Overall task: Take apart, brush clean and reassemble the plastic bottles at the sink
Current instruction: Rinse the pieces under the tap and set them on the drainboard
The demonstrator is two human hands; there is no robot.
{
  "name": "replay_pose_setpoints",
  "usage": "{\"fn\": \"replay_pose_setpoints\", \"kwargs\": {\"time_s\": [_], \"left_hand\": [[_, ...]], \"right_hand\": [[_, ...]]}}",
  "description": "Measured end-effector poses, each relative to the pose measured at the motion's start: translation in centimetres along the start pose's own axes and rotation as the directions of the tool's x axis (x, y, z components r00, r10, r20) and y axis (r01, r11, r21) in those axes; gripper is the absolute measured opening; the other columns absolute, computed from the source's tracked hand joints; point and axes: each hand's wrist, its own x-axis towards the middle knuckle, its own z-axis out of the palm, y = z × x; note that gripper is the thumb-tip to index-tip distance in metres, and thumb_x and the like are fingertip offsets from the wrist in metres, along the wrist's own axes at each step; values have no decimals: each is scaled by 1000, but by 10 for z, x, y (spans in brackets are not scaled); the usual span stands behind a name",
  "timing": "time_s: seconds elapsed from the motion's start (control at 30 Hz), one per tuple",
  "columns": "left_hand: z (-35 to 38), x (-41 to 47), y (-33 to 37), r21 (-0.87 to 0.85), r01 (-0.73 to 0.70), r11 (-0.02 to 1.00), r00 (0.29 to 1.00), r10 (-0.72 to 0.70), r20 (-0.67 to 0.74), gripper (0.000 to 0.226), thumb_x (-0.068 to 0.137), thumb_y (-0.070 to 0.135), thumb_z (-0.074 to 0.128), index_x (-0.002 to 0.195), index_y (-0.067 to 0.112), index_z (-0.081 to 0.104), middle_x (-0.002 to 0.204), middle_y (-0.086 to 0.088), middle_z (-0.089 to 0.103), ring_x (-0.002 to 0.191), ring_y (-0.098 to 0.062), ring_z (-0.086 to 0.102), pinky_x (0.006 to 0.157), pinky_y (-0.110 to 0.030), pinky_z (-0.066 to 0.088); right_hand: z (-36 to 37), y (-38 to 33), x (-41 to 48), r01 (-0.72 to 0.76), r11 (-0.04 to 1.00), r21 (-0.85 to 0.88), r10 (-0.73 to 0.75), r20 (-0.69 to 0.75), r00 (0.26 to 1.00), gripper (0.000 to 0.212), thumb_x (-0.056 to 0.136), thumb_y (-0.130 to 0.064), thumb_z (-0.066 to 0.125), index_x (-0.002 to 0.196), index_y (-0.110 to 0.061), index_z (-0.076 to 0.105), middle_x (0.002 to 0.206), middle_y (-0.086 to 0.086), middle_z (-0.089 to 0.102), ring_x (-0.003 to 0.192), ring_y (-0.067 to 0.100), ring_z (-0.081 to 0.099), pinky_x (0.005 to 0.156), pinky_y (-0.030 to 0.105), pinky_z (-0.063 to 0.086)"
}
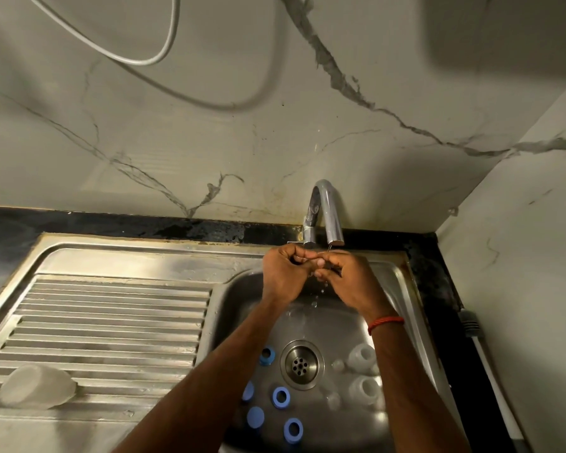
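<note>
The left hand and right hand met under the chrome tap, fingers curled; what each grip held could not be told. Blue plastic rings and translucent bottle bodies lay in the steel sink.

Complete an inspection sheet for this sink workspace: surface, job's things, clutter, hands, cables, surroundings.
Surface: steel sink, wet, drops falling below the tap; ribbed drainboard on its left.
Job's things: five blue rings and caps and clear bottle parts lie in the basin round the drain; one cloudy bottle lies on the drainboard.
Clutter: white rod with a grey ribbed end on the black counter, right.
Hands: left hand and right hand meet under the tap, fingers curled; anything held is hidden.
Cables: grey cable loops on the wall.
Surroundings: veined marble-look wall behind and to the right.
</note>
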Motion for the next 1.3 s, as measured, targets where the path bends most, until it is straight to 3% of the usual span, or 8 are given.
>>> {"fn": "replay_pose_setpoints", "kwargs": {"time_s": [0.17,0.23,0.3,0.4,0.67,0.87,1.07,1.3], "left_hand": [[1,3,-3,65,-87,994,996,85,33,4,85,7,78,87,10,78,82,4,77,78,-7,74,74,-23,60],[-2,3,0,88,-144,986,986,136,94,14,88,2,73,92,15,78,88,10,77,85,-3,73,80,-19,57],[-4,3,4,99,-214,972,964,194,183,22,90,-2,69,98,17,77,93,11,76,91,-3,73,86,-20,57],[0,5,8,50,-245,968,952,230,203,23,90,-5,66,108,7,76,102,0,77,96,-7,74,89,-24,57],[-6,7,-5,-39,52,998,983,-58,-173,14,95,7,66,100,18,74,89,4,75,82,-9,71,75,-20,57],[-13,1,-8,-22,74,997,986,-76,-151,13,95,9,66,100,18,74,90,4,75,84,-8,72,79,-23,59],[-15,-3,-3,-23,45,999,993,-48,-104,14,96,8,65,99,19,73,87,2,75,81,-10,73,76,-23,59],[-26,-14,-5,57,26,998,997,-21,-72,12,95,11,66,98,20,73,89,6,75,84,-5,71,81,-25,58]], "right_hand": [[8,-1,-1,36,999,2,-36,-51,998,29,90,-4,69,117,-14,72,107,-3,74,94,-4,66,88,19,55],[12,3,-2,-17,996,-90,5,-139,990,10,89,-19,72,98,-15,74,89,-1,74,81,6,69,74,27,58],[16,3,-2,-120,972,-202,64,-264,962,22,85,-29,77,76,-17,62,72,-2,66,65,12,61,55,23,46],[19,-3,-1,-192,951,-243,104,-332,938,13,89,-26,71,85,-14,68,79,5,71,71,17,64,63,20,43],[23,-10,1,-123,991,45,128,-162,978,26,97,-12,60,122,-10,67,112,6,72,104,13,66,95,33,54],[27,-8,-5,-157,978,135,200,-406,892,26,78,-29,83,74,-14,62,70,-3,68,61,10,68,56,32,60],[21,-11,1,-83,990,112,109,-243,964,26,96,-19,64,121,-14,69,111,0,72,95,5,67,72,8,49],[31,-7,-16,-191,981,-41,174,-258,950,16,90,-27,71,105,-20,71,101,-6,71,92,9,66,70,16,47]]}}
